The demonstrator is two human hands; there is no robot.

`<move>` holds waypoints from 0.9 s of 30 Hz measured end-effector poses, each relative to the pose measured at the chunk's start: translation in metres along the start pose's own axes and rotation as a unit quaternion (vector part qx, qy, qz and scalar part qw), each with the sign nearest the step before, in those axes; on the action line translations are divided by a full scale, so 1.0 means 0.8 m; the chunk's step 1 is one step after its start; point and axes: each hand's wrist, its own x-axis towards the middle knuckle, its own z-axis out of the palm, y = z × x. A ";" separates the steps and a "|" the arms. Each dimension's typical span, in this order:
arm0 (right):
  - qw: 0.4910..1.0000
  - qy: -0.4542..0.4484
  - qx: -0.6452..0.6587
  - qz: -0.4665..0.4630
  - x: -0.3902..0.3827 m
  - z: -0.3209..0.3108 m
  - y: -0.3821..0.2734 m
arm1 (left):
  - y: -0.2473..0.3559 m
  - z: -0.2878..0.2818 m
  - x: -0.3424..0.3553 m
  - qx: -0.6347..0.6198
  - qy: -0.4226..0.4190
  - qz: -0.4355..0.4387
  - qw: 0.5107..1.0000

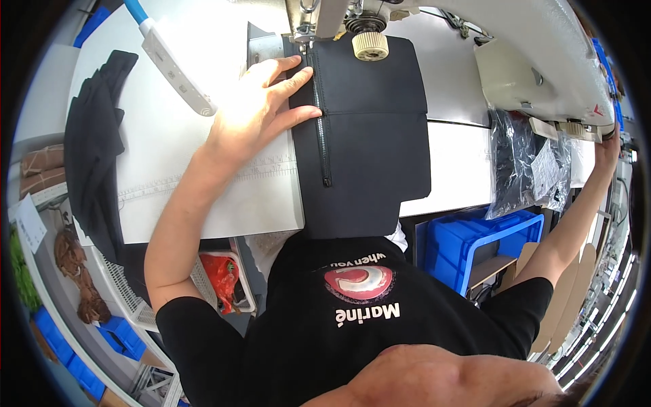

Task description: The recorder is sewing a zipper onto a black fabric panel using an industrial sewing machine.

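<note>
A black fabric panel (373, 152) with a long metal zipper (322, 146) lies on the white table, its top edge beneath the sewing machine's presser foot (304, 49). My left hand (261, 108) rests on the panel's left side, fingers stretched and spread, the tips beside the zipper just below the foot. At the far right, my right hand (607, 148) reaches to the end of the sewing machine (542, 41). Its fingers are hidden behind the machine's end, so what they touch cannot be made out.
Dark cloth (95, 142) drapes over the table's left edge. A lamp on a blue cable (173, 71) hangs above the left side. Clear plastic bags (519, 166) lie at the right, above a blue crate (468, 247). A white basket (227, 281) stands below the table.
</note>
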 end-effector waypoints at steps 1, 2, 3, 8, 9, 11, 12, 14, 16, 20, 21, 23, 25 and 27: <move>0.996 -0.006 -0.089 -0.011 -0.002 0.005 0.002 | 0.000 0.000 0.000 -0.008 0.006 0.001 1.000; 0.997 0.022 -0.068 0.019 -0.004 0.006 0.010 | 0.000 0.000 0.000 -0.021 0.022 0.014 0.999; 0.999 -0.004 0.010 -0.044 -0.006 0.007 0.026 | 0.000 0.000 0.000 -0.018 0.008 0.008 1.000; 0.974 -0.002 0.173 -0.147 -0.046 0.011 0.089 | 0.002 -0.004 0.003 0.049 -0.008 0.049 0.998; 0.985 0.084 0.054 -0.138 -0.070 0.021 0.075 | 0.002 -0.005 0.003 0.050 -0.007 0.049 0.998; 0.923 0.212 -0.094 -0.308 -0.139 0.058 0.028 | 0.004 -0.004 0.003 0.020 0.004 0.042 0.999; 0.861 0.170 -0.083 -0.471 -0.188 0.083 0.010 | 0.004 -0.004 0.003 0.020 0.005 0.042 0.999; 0.833 -0.063 -0.036 -0.549 -0.289 0.148 -0.003 | 0.003 -0.004 0.001 0.025 0.011 0.059 0.998; 0.730 -0.318 -0.281 -0.536 -0.378 0.217 0.025 | 0.001 -0.002 -0.001 0.005 0.006 0.028 1.000; 0.618 -0.505 -0.331 -0.504 -0.441 0.320 0.120 | -0.005 0.003 0.000 0.032 0.050 0.072 0.996; 0.601 -0.525 -0.334 -0.501 -0.442 0.333 0.135 | -0.006 0.004 0.000 0.033 0.044 0.073 0.996; 0.595 -0.557 -0.326 -0.479 -0.442 0.344 0.151 | -0.007 0.004 -0.002 -0.026 0.041 0.046 0.998; 0.607 -0.551 -0.353 -0.451 -0.442 0.344 0.150 | -0.007 0.003 -0.003 -0.042 0.004 0.005 0.999; 0.605 -0.546 -0.359 -0.455 -0.444 0.342 0.144 | -0.007 0.003 -0.003 -0.018 0.032 0.054 0.998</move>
